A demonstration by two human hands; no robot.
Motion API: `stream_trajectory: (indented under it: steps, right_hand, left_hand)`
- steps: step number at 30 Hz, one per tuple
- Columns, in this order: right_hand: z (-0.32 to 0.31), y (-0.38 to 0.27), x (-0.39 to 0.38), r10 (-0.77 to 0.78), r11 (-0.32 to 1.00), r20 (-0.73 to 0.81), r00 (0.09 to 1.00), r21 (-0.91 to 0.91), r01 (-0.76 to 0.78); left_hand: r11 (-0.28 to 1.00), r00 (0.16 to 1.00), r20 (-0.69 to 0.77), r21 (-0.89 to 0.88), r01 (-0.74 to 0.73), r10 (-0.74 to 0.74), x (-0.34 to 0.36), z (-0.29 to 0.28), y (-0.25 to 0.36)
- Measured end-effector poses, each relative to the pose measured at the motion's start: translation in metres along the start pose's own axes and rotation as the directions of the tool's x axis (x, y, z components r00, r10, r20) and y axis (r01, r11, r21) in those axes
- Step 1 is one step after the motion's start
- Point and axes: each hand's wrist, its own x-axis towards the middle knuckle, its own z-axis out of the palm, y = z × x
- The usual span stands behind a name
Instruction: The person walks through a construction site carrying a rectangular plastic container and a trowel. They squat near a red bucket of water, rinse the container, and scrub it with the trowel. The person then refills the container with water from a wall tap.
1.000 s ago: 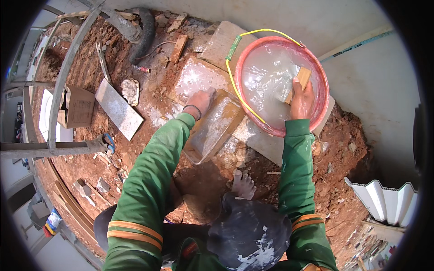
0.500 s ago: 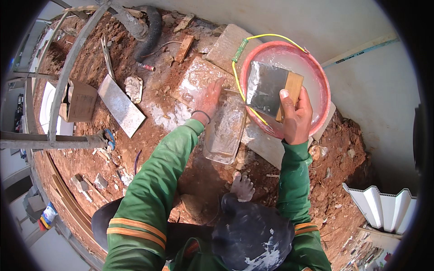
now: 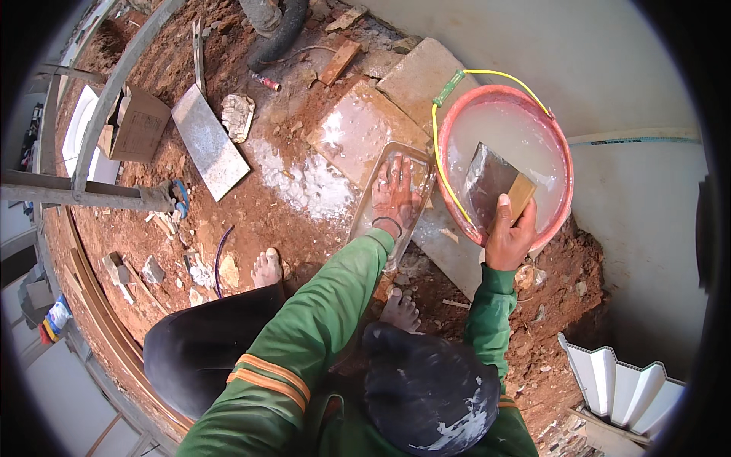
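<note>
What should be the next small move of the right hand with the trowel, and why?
Probably carry the trowel left to the glass block. The right hand holds it above the milky water in the red basin, and the left hand lies flat on the block.

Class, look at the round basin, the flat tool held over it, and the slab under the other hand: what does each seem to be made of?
The pink basin looks like moulded plastic: smooth, evenly coloured rim. The trowel in the right hand seems to have a dull grey metal blade and a tan wooden handle. The tile under the left hand looks ceramic or stone, glossy and wet, though that stays uncertain.
</note>
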Motion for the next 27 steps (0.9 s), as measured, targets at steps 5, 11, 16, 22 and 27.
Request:
stream_trajectory:
  steps: [5, 11, 16, 22, 27]
  right_hand:
    - [0.009, -0.01, -0.003, -0.047, 0.999, 0.018, 0.999, -0.014, 0.047]
    - [0.011, -0.008, -0.001, -0.068, 0.993, 0.053, 0.996, -0.088, 0.073]
    - [0.007, -0.003, -0.002, -0.046, 0.998, 0.062, 0.997, -0.034, 0.048]
    - [0.003, 0.004, 0.003, 0.031, 0.997, -0.039, 0.999, -0.073, -0.034]
    - [0.015, -0.005, 0.015, -0.065, 0.993, -0.147, 0.987, -0.107, 0.05]
  left_hand:
    - [0.998, 0.999, -0.001, -0.034, 0.043, -0.043, 0.017, 0.002, -0.013]
    - [0.917, 0.939, 0.088, 0.199, -0.344, 0.333, 0.014, 0.015, -0.043]
    - [0.959, 0.961, -0.014, 0.061, -0.275, 0.277, 0.013, 0.016, -0.041]
    - [0.971, 0.963, 0.157, 0.062, -0.23, 0.218, 0.027, 0.0, -0.027]
    - [0.884, 0.887, -0.02, 0.098, -0.457, 0.461, 0.024, 0.017, -0.061]
